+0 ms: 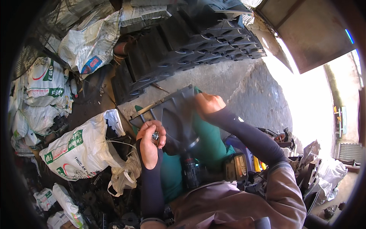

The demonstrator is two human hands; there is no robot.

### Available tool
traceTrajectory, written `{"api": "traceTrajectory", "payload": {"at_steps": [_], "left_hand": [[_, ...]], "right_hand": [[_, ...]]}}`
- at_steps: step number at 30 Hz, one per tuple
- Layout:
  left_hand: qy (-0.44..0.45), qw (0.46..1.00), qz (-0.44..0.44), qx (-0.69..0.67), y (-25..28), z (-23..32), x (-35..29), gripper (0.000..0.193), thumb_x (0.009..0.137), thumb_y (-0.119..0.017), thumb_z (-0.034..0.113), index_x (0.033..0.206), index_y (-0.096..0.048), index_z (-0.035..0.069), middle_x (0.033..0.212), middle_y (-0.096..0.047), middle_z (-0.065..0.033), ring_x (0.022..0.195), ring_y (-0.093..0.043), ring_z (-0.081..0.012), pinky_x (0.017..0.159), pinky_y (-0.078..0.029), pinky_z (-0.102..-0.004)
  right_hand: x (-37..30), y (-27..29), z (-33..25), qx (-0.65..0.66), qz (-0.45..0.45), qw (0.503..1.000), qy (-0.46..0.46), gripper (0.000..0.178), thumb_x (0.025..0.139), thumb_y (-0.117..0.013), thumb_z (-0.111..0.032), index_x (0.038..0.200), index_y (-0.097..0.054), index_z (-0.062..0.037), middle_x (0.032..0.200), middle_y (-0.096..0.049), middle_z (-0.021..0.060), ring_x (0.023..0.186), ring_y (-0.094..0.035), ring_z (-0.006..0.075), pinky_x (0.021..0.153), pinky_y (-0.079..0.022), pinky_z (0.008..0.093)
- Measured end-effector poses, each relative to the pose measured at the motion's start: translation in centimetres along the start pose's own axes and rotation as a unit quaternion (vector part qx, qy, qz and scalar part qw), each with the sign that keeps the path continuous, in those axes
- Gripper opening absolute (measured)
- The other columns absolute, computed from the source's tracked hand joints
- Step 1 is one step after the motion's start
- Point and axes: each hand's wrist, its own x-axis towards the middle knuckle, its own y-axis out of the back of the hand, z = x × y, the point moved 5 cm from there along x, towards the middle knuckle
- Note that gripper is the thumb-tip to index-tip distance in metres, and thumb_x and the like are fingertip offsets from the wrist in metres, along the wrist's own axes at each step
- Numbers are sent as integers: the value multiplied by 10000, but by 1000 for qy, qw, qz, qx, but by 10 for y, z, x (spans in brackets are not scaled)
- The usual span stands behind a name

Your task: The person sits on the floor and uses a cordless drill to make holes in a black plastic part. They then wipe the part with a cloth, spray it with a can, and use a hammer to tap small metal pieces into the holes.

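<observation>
A black moulded plastic part (pixel 176 121) with a round recess rests across my green-clad thighs, a thin metal strip (pixel 154 105) along its far edge. My left hand (pixel 151 144) is turned palm up beside its near left side, fingers curled round small shiny metal pieces (pixel 155 135), perhaps screws. At the part's far right corner is my right hand (pixel 209 104), its fingers closed and pointing down; whatever they grip is hidden. A power drill (pixel 190 170) lies in my lap, its black body close to the part and its battery (pixel 237 168) to the right.
Stacked black plastic parts (pixel 171 40) stand on the concrete floor (pixel 232 78) ahead. A thin pointed tool (pixel 160 87) lies by the stack. White sacks (pixel 82 150) crowd the left. Plastic bags (pixel 328 179) and loose items fill the right, near a bright doorway.
</observation>
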Motion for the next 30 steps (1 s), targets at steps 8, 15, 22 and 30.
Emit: {"api": "traceTrajectory", "payload": {"at_steps": [8,15,22,30], "left_hand": [[0,1000,18,-4,-2,2,0,180,921,-443,140,946,-564,10,717,-576,-78,471,-447,-110,423,-311,-225],[-22,999,14,-43,2,2,3,190,882,-426,111,920,-573,-2,704,-577,-86,466,-450,-115,416,-307,-220],[-41,999,-12,-8,6,0,2,235,834,-451,113,998,-562,-14,766,-589,-102,504,-465,-134,444,-342,-233],[-28,997,-60,-49,4,1,-6,277,864,-430,101,1051,-576,-40,823,-627,-144,546,-499,-145,450,-347,-243]], "right_hand": [[-20,-5,-28,-150,92,983,45,413,792,-573,-13,1195,-541,73,1006,-585,152,776,-624,270,681,-539,376],[-15,-12,-32,-194,80,977,48,369,824,-555,-11,1168,-531,121,867,-525,121,656,-588,256,575,-529,359],[-17,-20,-34,-276,74,956,68,295,824,-565,-26,1104,-552,68,844,-531,89,666,-610,247,582,-540,378],[-1,40,-59,-4,21,999,44,204,837,-595,-61,1036,-634,-33,848,-637,144,762,-662,328,642,-543,420]]}}
